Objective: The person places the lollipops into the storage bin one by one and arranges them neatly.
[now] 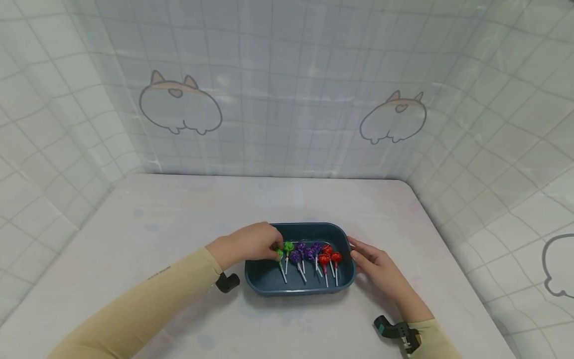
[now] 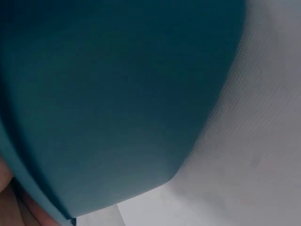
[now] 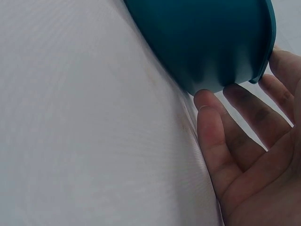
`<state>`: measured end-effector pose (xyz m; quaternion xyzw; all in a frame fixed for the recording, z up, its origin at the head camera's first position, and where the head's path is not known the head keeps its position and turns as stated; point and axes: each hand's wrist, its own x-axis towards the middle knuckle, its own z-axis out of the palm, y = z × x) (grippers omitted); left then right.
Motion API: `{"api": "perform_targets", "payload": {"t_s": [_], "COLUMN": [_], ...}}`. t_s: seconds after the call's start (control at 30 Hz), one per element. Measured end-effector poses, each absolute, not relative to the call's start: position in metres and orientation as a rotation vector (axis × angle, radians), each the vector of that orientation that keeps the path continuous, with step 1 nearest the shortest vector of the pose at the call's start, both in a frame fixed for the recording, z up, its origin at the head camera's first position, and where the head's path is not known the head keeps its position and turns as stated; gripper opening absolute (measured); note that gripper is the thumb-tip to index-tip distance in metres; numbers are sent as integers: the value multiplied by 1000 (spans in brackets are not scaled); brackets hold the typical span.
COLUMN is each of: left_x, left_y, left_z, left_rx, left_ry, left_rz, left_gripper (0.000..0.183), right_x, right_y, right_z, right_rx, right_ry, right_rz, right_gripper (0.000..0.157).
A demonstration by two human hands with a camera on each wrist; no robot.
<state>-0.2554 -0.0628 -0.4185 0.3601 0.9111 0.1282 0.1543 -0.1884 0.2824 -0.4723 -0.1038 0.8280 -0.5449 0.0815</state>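
A dark teal tray (image 1: 264,286) stands on the table before me, with lollipops on white sticks lying in it. My left hand (image 1: 255,243) reaches over its left rim, thumb and fingertips pinching a green lollipop (image 1: 280,253) by its wrapped head, partly hidden. Right beside it lies a second green lollipop (image 1: 289,246). Several purple lollipops (image 1: 295,257) fill the middle, and three red lollipops (image 1: 324,260) lie to the right. At the tray's right end is my right hand (image 1: 378,267), its loosely extended fingers (image 3: 249,110) touching the outer wall and thumb at the rim.
The pale tabletop (image 1: 202,204) carries the tray near its middle. A white grid-patterned curtain (image 1: 287,99) with cartoon animal drawings hangs behind the table and along both sides. A black wrist camera (image 1: 227,282) sits by the left sleeve, another camera (image 1: 394,331) by the right.
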Motion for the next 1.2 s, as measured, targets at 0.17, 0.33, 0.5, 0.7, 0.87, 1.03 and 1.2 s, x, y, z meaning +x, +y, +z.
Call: {"api": "perform_targets", "payload": {"t_s": [0.17, 0.33, 0.5, 0.7, 0.87, 1.03, 1.2], "left_x": [-255, -254, -254, -254, -253, -250, -254], "left_y": [-61, -59, -58, -58, -61, -62, -75], "left_z": [-422, -422, -422, -421, -421, -417, -398], "left_rx": [1026, 1019, 1015, 1005, 1043, 1077, 1061], "left_ry": [2616, 2615, 2620, 2615, 2621, 2641, 2735], "left_rz": [334, 314, 313, 319, 325, 337, 397], "left_gripper": [18, 18, 19, 20, 21, 24, 34], "right_x": [-188, -187, -188, -188, -187, -187, -194], "right_y": [283, 283, 284, 283, 282, 285, 303], "right_z": [-473, -473, -473, -474, -478, -479, -467], "right_rx": [-304, -296, -299, -289, -308, -337, -394], "right_ry": [2472, 2477, 2474, 2475, 2463, 2453, 2539], "right_rz": [-1629, -1620, -1623, -1619, -1639, -1640, -1633], "right_gripper": [46, 47, 46, 46, 46, 48, 47]}}
